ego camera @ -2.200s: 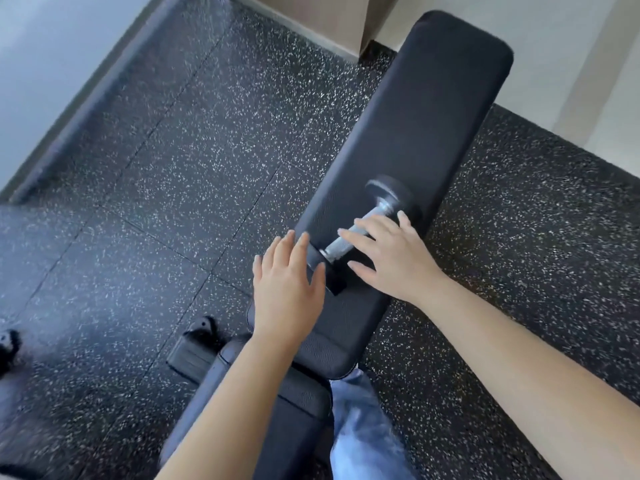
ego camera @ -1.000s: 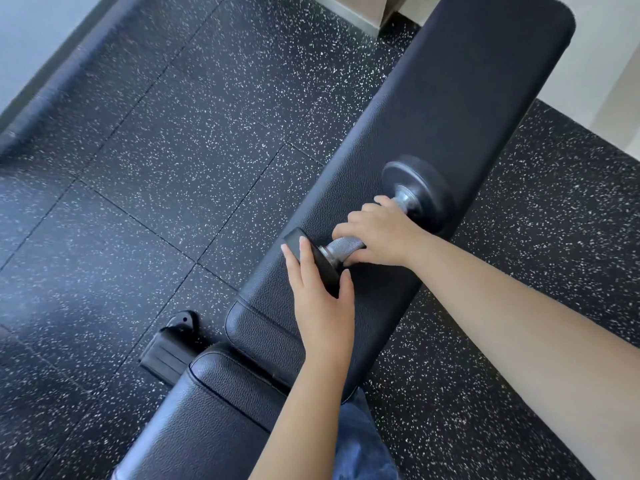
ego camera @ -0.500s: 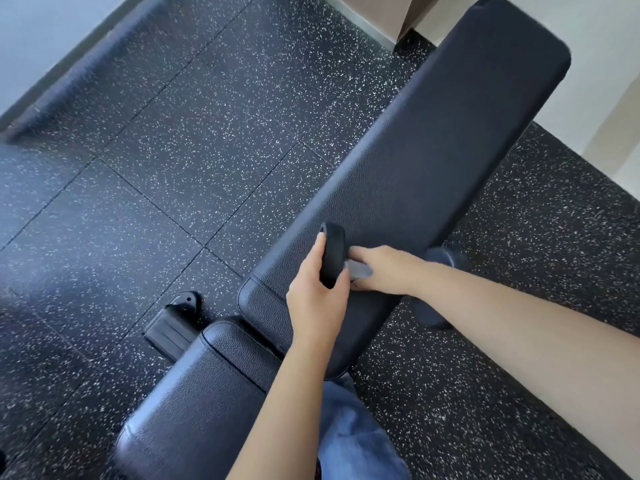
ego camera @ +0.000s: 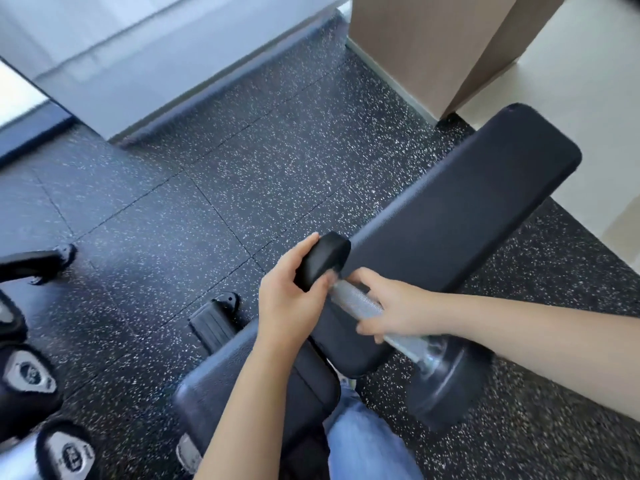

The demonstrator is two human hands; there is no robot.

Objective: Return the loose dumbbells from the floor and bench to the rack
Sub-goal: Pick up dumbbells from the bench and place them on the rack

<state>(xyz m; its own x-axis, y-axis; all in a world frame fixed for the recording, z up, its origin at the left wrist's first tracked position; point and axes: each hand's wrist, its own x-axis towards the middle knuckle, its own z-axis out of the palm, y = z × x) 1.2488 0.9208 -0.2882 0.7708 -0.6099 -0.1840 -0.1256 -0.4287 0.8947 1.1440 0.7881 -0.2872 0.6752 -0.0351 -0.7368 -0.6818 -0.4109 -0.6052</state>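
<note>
**Dumbbell in both hands, over near end of bench**

- Dumbbell: held by both hands at the near end of the bench. It lies slanted across the view, with one black head up-left and the other down-right.
- Left hand: wrapped around the up-left head, thumb on the near side, fingers curled over the far edge.
- Right hand: closed around the knurled metal handle, next to the left hand. The fingers are motion-blurred, but the grip is clear.
- The down-right head sticks out past the right edge of the bench, with the floor below it. It is blurred too.
- Can't tell whether any part of the dumbbell touches the bench pad. The handle crosses above the pad's rounded near corner.
- Bench: long black pad running away to the upper right. A separate seat pad sits just below the left forearm.
- Floor: black speckled rubber tiles.
- Other dumbbells: at the lower left edge, silver end caps facing the camera, well apart from the bench. What carries them is mostly out of view.
- Black frame foot: on the floor at the left edge.
- Black bench foot: on the floor just left of the seat pad.
- Jeans: bottom centre.
- Tan column: stands beyond the far end of the bench.
</note>
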